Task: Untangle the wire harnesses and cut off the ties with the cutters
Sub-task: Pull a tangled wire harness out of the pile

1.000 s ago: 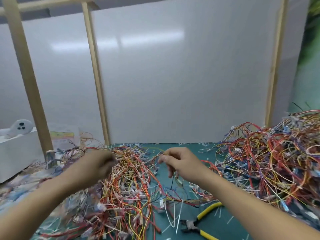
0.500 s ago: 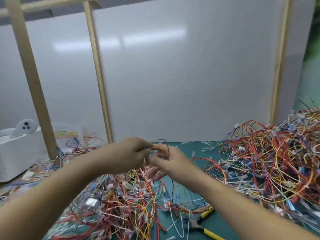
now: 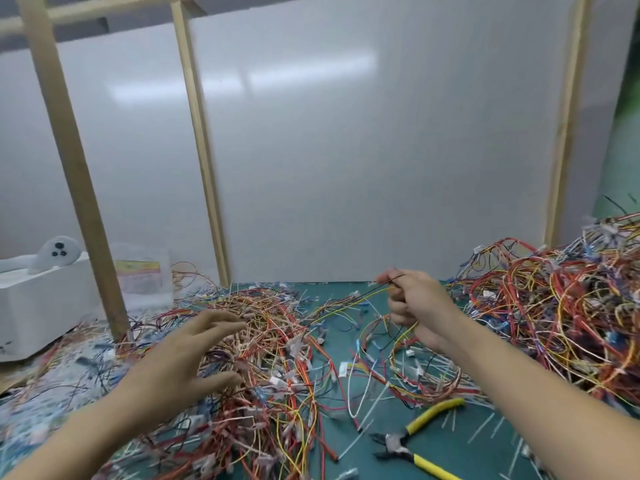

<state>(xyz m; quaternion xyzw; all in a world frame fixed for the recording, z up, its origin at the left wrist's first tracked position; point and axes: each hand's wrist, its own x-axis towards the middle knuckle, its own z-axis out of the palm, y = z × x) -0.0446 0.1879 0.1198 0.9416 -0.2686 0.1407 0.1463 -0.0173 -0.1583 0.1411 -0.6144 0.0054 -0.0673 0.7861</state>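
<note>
Yellow-handled cutters [image 3: 396, 445] are lying nearest on the green mat [image 3: 464, 445], untouched, among cut white ties [image 3: 375, 401]. The left hand [image 3: 183, 355] is spreading its fingers, holding nothing, over the left heap of wire harnesses [image 3: 277, 344]. The right hand [image 3: 420, 308] is pinching a yellow-and-black harness [image 3: 346, 303]. Farther right, a bigger tangle [image 3: 561, 313] is sitting before the white panel [image 3: 381, 150].

green mat [image 3: 325, 292], wire harnesses [image 3: 554, 306], cutters [image 3: 412, 441]
</note>
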